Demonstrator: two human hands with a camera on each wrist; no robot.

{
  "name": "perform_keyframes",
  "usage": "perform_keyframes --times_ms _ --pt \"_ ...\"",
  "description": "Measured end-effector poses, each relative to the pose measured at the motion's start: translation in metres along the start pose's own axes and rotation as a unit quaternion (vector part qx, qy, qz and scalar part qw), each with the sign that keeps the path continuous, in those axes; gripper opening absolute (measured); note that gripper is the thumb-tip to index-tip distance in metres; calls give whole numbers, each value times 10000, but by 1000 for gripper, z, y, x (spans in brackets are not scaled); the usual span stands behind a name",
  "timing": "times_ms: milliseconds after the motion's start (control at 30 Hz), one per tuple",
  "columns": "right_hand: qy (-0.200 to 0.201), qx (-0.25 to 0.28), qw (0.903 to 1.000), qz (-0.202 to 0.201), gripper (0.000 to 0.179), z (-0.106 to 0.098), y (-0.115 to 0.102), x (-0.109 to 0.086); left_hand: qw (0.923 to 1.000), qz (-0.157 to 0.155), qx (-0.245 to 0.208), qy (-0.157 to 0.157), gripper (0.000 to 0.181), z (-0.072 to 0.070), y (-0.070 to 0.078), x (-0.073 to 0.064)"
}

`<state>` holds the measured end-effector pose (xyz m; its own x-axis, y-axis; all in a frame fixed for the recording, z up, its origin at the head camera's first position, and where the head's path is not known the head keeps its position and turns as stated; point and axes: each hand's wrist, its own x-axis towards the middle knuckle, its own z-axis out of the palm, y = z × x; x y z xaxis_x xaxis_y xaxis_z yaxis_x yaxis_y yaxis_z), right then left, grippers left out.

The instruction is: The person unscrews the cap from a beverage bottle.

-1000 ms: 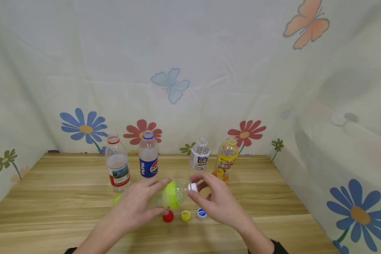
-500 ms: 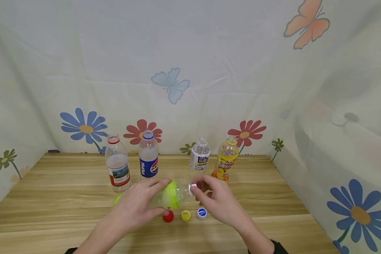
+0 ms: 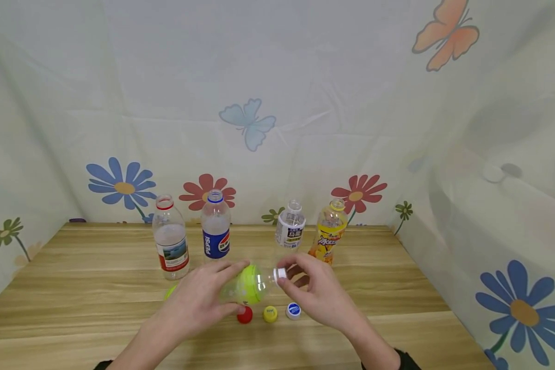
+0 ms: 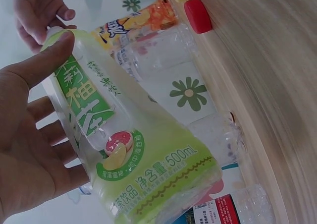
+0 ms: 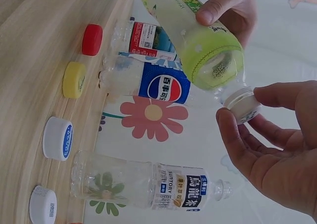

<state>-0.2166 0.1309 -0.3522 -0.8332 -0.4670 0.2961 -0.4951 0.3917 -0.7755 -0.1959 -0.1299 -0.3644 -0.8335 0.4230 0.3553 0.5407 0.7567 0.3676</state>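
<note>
My left hand [image 3: 196,294] grips a clear plastic tea bottle [image 3: 251,284] with a green label, thumb along one side and fingers round the other. The bottle lies tilted above the table, its neck towards my right hand [image 3: 324,295]. On the neck sits a white bottle cap [image 5: 242,105], pinched between the thumb and fingers of that hand. The label with its grapefruit picture faces the left wrist view. Below the bottle, a red cap [image 3: 244,314], a yellow cap [image 3: 270,314] and a white cap with a blue top [image 3: 293,310] rest on the table.
Behind the hands stand several uncapped bottles: a red-ringed one [image 3: 171,246], a Pepsi bottle [image 3: 216,231], an oolong tea bottle [image 3: 290,228] and a yellow-labelled one [image 3: 329,234]. Another white cap [image 5: 43,205] shows in the right wrist view. A flowered cloth [image 3: 166,67] surrounds the table.
My right thumb and fingers have shifted round the white cap, closing over it and then turning back. The tea bottle and my left hand have stayed almost still.
</note>
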Motion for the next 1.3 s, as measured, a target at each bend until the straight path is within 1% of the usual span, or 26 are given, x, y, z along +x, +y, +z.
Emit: perform_keyframes --times_ms 200,333,500,667,833,1000,1300 --pt "16 -62 9998 -197 24 1 1 1 9997 -161 -123 -101 73 1 -1 0" --pt "-5 -79 9997 -223 26 1 1 0 9997 -150 -170 -111 73 1 -1 0" --pt "-6 -169 9999 -9 22 1 2 0 9998 -114 -82 -121 73 1 -1 0" --pt "-115 -327 9991 230 26 0 2 1 9999 -80 68 -134 74 1 -1 0" --pt "-222 -272 9989 315 21 -1 1 0 9998 -92 96 -151 74 2 -1 0" --pt "-181 -137 9996 195 21 -1 0 0 9998 -109 76 -152 74 2 -2 0" --pt "-144 -103 9998 -67 19 -2 0 -1 9997 -153 -15 -199 73 1 -1 1"
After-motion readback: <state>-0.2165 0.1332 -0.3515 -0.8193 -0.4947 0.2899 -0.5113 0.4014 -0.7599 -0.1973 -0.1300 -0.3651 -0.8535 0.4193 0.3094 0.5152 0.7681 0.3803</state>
